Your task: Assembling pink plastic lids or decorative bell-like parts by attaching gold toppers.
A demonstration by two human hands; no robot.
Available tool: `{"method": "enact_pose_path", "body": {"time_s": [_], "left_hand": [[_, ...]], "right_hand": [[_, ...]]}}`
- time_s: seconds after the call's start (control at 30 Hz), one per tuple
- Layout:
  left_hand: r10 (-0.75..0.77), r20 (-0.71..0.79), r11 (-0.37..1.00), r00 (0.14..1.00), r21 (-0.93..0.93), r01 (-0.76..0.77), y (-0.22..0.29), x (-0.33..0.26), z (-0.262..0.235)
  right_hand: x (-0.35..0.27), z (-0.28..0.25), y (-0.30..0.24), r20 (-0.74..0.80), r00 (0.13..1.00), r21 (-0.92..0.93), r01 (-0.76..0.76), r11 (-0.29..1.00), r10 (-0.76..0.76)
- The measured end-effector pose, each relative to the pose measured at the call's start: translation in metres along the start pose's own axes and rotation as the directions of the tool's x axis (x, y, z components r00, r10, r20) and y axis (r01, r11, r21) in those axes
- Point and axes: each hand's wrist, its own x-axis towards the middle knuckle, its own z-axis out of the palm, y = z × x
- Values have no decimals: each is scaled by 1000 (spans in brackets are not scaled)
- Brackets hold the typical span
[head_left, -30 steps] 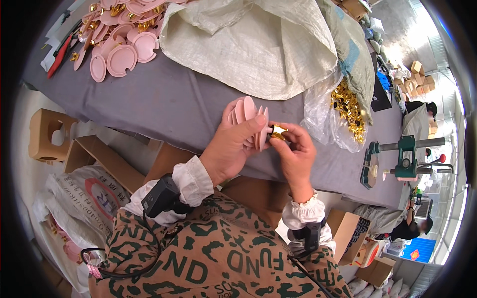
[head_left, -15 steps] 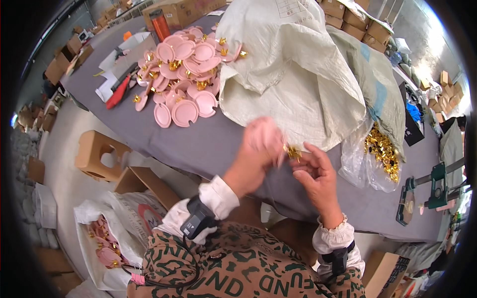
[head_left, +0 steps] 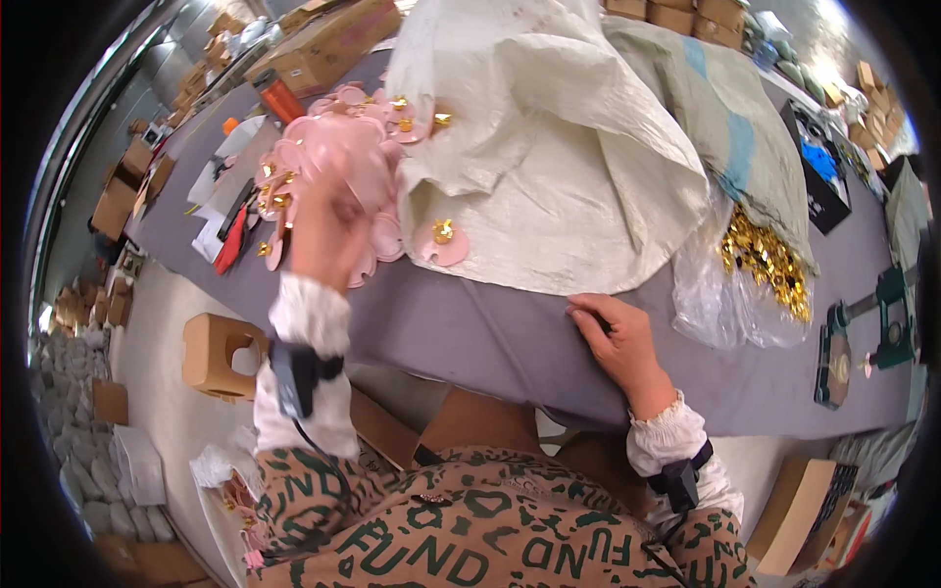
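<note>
Over the pile of pink lids (head_left: 387, 238) at the left, my left hand (head_left: 328, 230) is smeared by motion, with blurred pink lids (head_left: 345, 162) in its fingers; how many cannot be made out. The lids are round and notched, and several carry small gold crowns. One pink lid with a gold crown (head_left: 444, 235) lies apart on the front of the white woven sack (head_left: 578, 206). Near the table's front edge, my right hand (head_left: 622, 348) rests with curled fingers, and nothing shows in them. Right of it, gold crowns (head_left: 769, 260) fill a clear plastic bag.
The grey cloth-covered table (head_left: 461, 333) also holds red-handled pliers (head_left: 231, 240), an orange-red cylinder (head_left: 278, 96), a cardboard box (head_left: 323, 49) and a green clamp-like tool (head_left: 890, 318). Below its left edge stands a tan stool (head_left: 211, 355); an open carton (head_left: 799, 514) is at lower right.
My left hand has moved left to the pile. A crowned lid now lies on the sack. My right hand has drawn away from the gold crown and come down on the table.
</note>
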Motion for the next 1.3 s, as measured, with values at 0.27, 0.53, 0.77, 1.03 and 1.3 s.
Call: {"method": "enact_pose_path", "body": {"time_s": [0.27, 0.53, 0.77, 1.03, 1.3], "left_hand": [[-26, 212, 219, 977, 955, -201, -55, -12, -2], [-257, 238, 317, 937, 936, -151, -74, -24, 9], [-107, 133, 775, 985, 632, -1, -11, 18, 34], [188, 409, 900, 893, 293, -324, 52, 106, -18], [-398, 364, 669, 842, -513, 538, -123, -95, 77]], "right_hand": [[4, 12, 1, 8, 974, 0, 226, 974, -226], [-2, 2, 3, 38, 995, -59, 94, 994, -92], [-7, -2, 9, 9, 995, -48, 104, 993, -104], [1, 3, 14, -48, 971, -101, 227, 969, -233], [-21, -61, -16, -385, 918, -168, 32, 985, -95]]}}
